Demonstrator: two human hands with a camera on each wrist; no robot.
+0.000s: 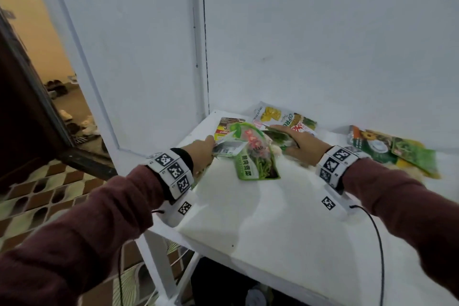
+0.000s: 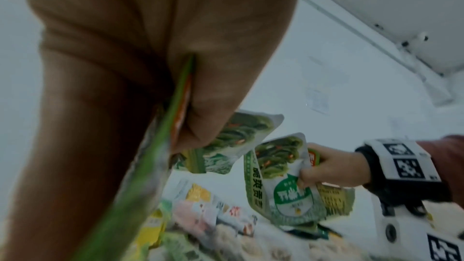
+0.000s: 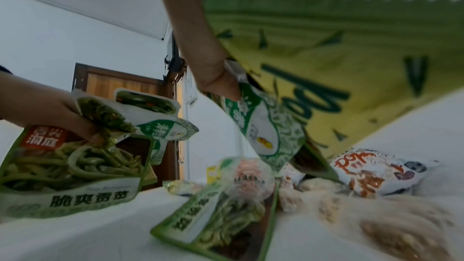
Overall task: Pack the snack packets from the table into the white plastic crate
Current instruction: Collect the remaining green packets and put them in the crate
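Hands apart, both gripping. Left hand (image 1: pixel 201 154) pinches green veg packets (image 1: pixel 229 148); right hand (image 1: pixel 299 145) holds another green pouch (image 2: pixel 281 182) plus a yellow-green bag (image 3: pixel 351 62). Remaining snack packets (image 1: pixel 392 151) lie on white table (image 1: pixel 260 218), far edge, to the right; right hand nearer. Crate not in view, so direction unknown.

The white plastic crate appears in no view. In the head view the left hand (image 1: pixel 202 154) hides its own fingers behind the fanned green vegetable snack packets (image 1: pixel 255 156). In the left wrist view, blur smears the packets lying on the white table (image 2: pixel 226 225) toward six o'clock. The large yellow-green serrated bag (image 3: pixel 351 57) is cut off at three o'clock.
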